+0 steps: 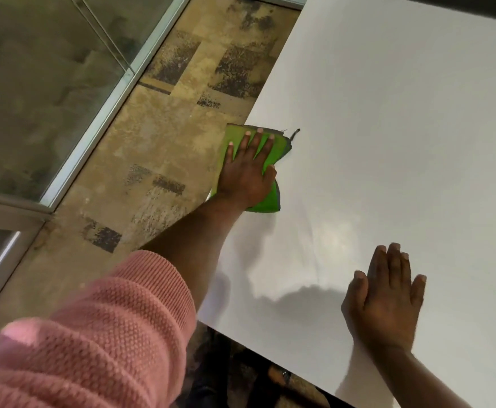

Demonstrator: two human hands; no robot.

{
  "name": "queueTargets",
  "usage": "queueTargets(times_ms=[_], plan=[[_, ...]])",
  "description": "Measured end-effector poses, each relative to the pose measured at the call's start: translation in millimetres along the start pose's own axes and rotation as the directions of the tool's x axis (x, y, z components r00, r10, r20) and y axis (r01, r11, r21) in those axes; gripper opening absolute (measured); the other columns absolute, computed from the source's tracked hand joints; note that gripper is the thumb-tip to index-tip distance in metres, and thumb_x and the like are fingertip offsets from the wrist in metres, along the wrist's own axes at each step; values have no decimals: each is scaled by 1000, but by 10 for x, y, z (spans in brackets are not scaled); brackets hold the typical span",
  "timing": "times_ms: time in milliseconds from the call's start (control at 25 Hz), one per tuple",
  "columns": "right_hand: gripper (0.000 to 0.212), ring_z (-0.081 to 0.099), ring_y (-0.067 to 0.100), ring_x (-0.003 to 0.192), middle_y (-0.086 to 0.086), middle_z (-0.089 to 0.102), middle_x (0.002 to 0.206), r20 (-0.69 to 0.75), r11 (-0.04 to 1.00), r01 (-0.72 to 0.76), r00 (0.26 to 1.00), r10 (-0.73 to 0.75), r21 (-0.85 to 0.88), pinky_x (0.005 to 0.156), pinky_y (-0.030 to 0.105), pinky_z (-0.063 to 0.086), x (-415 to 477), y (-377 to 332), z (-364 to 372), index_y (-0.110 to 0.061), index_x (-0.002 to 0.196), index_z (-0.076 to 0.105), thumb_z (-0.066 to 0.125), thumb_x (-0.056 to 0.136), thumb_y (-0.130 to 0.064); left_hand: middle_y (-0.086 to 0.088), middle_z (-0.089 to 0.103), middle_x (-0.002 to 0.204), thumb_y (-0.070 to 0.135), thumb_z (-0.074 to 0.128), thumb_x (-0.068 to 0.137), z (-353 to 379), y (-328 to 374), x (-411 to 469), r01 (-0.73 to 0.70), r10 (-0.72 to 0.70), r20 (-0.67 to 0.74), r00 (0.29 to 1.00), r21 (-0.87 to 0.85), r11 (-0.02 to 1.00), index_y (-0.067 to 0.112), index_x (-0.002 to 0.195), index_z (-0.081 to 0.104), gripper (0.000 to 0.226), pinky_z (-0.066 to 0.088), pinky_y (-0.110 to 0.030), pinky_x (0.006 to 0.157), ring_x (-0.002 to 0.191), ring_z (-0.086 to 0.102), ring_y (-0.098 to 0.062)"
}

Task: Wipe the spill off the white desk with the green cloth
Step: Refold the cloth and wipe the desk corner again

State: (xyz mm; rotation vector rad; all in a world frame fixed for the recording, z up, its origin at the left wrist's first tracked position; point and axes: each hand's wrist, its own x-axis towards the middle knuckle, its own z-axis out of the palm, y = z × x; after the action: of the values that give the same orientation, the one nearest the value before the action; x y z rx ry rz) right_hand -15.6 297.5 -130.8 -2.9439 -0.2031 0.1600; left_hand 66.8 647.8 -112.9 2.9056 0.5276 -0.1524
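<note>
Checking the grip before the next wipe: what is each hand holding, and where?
Left hand presses flat on the green cloth's middle; right hand holds nothing.

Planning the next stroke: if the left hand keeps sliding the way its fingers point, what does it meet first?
Probably nothing solid: the left hand presses the green cloth at the white desk side edge, fingers pointing along it. Only bare desktop and patterned carpet lie ahead.

One cloth (pixel 252 169), one desk (pixel 388 128), two hands (pixel 246 175) (pixel 385 301)
</note>
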Motion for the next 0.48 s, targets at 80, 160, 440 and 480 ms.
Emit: queueTargets(times_ms=[80, 160, 440, 480], plan=[[68, 7, 19, 162, 3, 14, 176, 7, 1000, 2, 1000, -2, 6, 130, 51, 2, 9, -8, -8, -18, 166, 20, 26, 103, -42, -4, 16, 173, 43, 36, 101, 12, -177, -247, 83, -83, -33, 996, -11, 997, 28, 164, 20, 67, 29, -53, 120, 158, 20, -28], [68, 8, 21, 162, 4, 15, 176, 9, 1000, 4, 1000, -4, 7, 130, 53, 3, 1, -23, -19, -17, 166, 20, 27, 102, -42, -8, 20, 172, 41, 35, 100, 53, -267, -750, 140, -142, -53, 988, -31, 990, 23, 164, 23, 67, 38, -50, 113, 155, 29, -34], [68, 14, 28, 160, 12, 21, 173, 14, 999, 42, 999, -42, 18, 126, 61, 11, 14, -52, -111, -11, 162, 25, 27, 100, -40, -7, 26, 170, 47, 37, 97, 303, -284, -2462, 306, -305, -19, 952, 19, 952, 26, 163, 25, 70, 31, -62, 118, 154, 29, -37], [68, 16, 30, 160, 15, 23, 172, 13, 999, 48, 999, -49, 14, 125, 62, 13, 6, -64, -126, -8, 160, 27, 27, 99, -39, -6, 25, 170, 48, 37, 96, 301, -287, -2458, 312, -311, -14, 950, 22, 950, 26, 163, 24, 71, 32, -62, 117, 154, 30, -37]])
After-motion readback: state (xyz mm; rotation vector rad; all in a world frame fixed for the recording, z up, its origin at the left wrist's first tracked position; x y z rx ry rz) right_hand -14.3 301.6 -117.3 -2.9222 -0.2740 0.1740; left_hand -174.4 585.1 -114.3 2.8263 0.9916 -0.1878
